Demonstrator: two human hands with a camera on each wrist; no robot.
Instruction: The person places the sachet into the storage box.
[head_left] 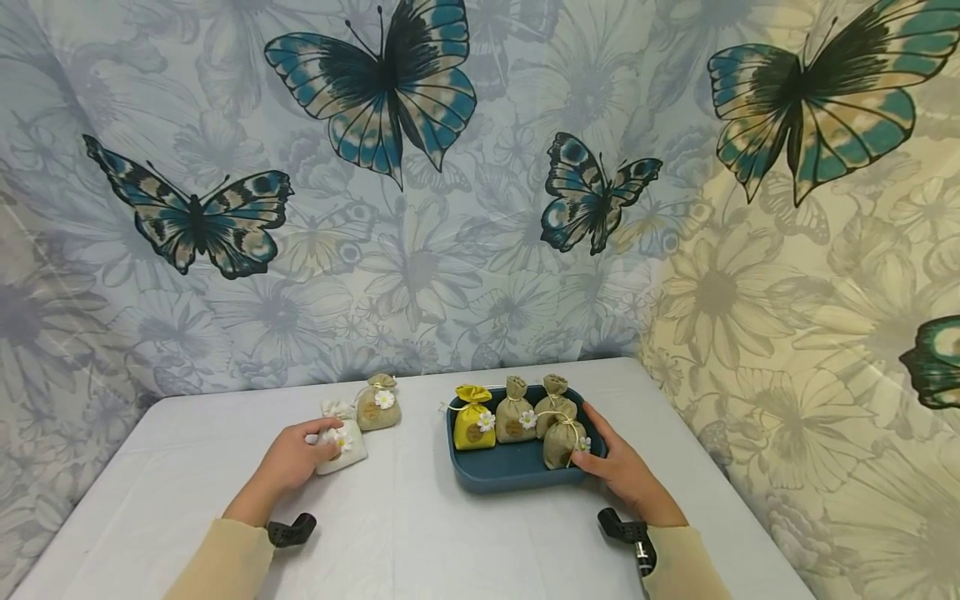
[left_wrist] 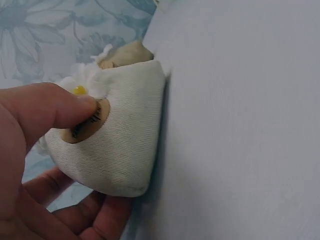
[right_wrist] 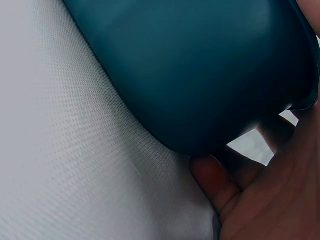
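Observation:
My left hand (head_left: pixel 294 460) pinches a white cloth sachet (head_left: pixel 348 457) at the left of the table. In the left wrist view its thumb lies on the oval tan label (left_wrist: pixel 95 122) of that sachet, beside a white flower, with fingers underneath. A beige sachet (head_left: pixel 378 408) lies just behind it. My right hand (head_left: pixel 626 473) grips the right end of a dark blue tray (head_left: pixel 510 481), thumb over the rim and fingers along the outer wall. Inside stand a yellow sachet (head_left: pixel 472 432) and three beige ones, the nearest beige sachet (head_left: pixel 560 442) by the thumb; whether they touch, I cannot tell.
A white cloth (head_left: pixel 420 542) covers the table. Behind it hangs a fabric backdrop (head_left: pixel 465 275) with butterflies and flowers. Black wrist mounts (head_left: pixel 292 530) sit on both wrists.

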